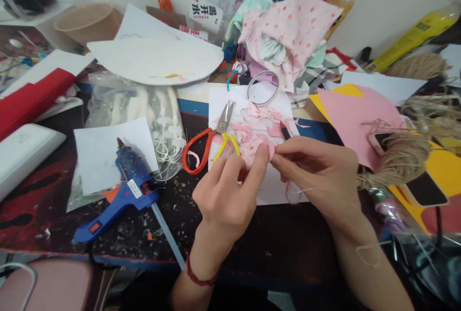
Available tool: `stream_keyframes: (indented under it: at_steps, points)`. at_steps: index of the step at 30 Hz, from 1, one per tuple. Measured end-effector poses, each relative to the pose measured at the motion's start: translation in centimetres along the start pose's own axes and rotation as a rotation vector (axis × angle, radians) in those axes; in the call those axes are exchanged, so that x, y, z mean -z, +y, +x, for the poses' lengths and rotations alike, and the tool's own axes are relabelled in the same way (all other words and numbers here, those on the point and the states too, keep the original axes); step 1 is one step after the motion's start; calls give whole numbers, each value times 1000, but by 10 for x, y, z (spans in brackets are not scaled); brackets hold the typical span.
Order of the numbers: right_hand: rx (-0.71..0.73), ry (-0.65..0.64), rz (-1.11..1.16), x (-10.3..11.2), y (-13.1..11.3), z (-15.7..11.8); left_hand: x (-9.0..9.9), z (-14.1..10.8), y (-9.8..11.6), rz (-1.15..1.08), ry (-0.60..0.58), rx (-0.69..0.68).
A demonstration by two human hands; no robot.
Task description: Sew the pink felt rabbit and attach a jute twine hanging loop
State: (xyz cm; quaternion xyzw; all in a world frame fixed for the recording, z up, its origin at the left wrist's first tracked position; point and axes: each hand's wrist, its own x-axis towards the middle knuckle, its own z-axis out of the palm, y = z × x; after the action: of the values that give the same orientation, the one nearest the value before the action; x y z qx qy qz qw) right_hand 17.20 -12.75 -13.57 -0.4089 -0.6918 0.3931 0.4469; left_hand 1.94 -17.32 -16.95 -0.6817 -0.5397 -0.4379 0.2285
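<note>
A small pink rounded piece, of paper or cloth, is pinched between the thumb and forefinger of my right hand. My left hand meets it from the other side, its forefinger against the piece and its thumb hidden; the other fingers are curled. Below and behind lie pink scraps on a white sheet. Scissors with one orange and one yellow handle rest just beyond my left hand. A dark pen-like tool lies among the scraps near my right hand.
On the left are a blue glue gun with its glue stick and a plastic bag. A metal ring and pink dotted cloth sit at the back. Twine, a phone and pink paper are at right.
</note>
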Motion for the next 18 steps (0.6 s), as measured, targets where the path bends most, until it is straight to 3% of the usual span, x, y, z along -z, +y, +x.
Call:
stream_keyframes:
  at_steps: [5, 9, 18]
  points:
    - [-74, -44, 93, 0, 1, 1, 4, -1, 1, 56, 16, -10]
    - [-125, 7, 137, -3, 4, 1, 5, -2, 1, 38, 36, 7]
    - [18, 37, 82, -4, 6, -5, 10, 0, 1, 46, 11, -7]
